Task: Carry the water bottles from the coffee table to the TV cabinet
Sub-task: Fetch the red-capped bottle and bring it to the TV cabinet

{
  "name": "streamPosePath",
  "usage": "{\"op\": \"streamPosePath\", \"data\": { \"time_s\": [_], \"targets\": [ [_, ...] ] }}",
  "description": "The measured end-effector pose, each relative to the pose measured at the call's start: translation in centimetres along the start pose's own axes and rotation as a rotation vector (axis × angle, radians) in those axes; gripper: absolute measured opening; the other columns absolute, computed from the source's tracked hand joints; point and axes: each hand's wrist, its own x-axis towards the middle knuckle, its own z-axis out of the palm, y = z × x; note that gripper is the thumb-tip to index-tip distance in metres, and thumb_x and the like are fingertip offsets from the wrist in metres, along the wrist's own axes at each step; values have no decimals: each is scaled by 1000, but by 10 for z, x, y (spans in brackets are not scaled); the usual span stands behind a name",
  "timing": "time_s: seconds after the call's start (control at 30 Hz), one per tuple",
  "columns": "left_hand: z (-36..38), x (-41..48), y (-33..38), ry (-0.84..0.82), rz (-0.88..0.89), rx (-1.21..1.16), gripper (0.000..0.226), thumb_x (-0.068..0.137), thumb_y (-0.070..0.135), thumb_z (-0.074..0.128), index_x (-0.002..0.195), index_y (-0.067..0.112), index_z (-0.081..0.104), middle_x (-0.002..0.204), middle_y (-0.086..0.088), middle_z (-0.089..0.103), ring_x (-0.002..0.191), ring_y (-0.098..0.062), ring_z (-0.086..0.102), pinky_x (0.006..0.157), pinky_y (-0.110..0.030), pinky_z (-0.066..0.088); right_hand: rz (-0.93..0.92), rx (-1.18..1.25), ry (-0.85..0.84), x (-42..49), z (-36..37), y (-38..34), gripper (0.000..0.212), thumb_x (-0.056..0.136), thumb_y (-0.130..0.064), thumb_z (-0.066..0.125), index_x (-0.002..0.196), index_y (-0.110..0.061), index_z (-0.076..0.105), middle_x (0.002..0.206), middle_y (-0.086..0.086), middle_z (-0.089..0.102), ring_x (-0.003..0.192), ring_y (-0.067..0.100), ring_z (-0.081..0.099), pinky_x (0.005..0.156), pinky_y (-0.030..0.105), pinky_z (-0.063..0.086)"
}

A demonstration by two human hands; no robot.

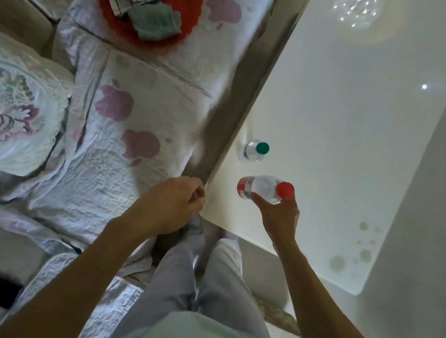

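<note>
Your right hand curls its fingers around a red-capped water bottle near the corner of the white coffee table closest to you. Whether it rests on the tabletop or is lifted off is unclear. A green-capped water bottle stands upright just beyond, by the table's sofa-side edge. Your left hand hangs loosely curled, holding nothing, beside the quilt-covered sofa.
</note>
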Motion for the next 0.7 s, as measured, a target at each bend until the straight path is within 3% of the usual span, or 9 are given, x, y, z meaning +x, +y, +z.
{"op": "streamPosePath", "data": {
  "time_s": [0.1, 0.3, 0.43, 0.6, 0.7],
  "targets": [
    [2, 1, 22, 19, 43, -33, 22, 97, 29, 53, 114, 16, 60, 114, -2, 63, 97, -16, 59, 83, -24, 46, -69, 33, 28, -34, -49, -29, 64, 74, -35, 82, 128, -22, 52, 125, -1, 62, 108, 16, 58, 102, 33, 47],
    [16, 10, 75, 61, 155, -224, 38, 96, 36, 54, 131, 23, 47, 140, 1, 45, 117, -16, 52, 100, -32, 43, -172, 161, 93, -83, -139, -65, 68, 68, -37, 84, 129, -26, 54, 124, -4, 64, 109, 19, 65, 97, 40, 53],
    [29, 4, 121, -26, 270, -421, 33, 100, 41, 43, 129, 25, 48, 132, 2, 52, 114, -13, 53, 98, -36, 51, -261, 263, 198, -112, -185, -77, 64, 69, -31, 84, 126, -25, 55, 118, -3, 66, 106, 13, 65, 86, 20, 55],
    [51, -13, 179, -85, 270, -616, 39, 101, 40, 42, 130, 16, 50, 132, -6, 57, 118, -23, 60, 97, -44, 54, -261, 279, 264, -135, -230, -65, 71, 64, -40, 85, 127, -22, 57, 116, -6, 67, 104, 10, 65, 88, 27, 56],
    [78, -24, 201, -47, 315, -571, 35, 101, 38, 42, 126, 17, 54, 129, -4, 60, 113, -19, 63, 89, -33, 57, -257, 299, 314, -143, -257, -45, 69, 63, -42, 84, 124, -23, 59, 113, -7, 68, 101, 8, 65, 87, 32, 57]
  ]
}}
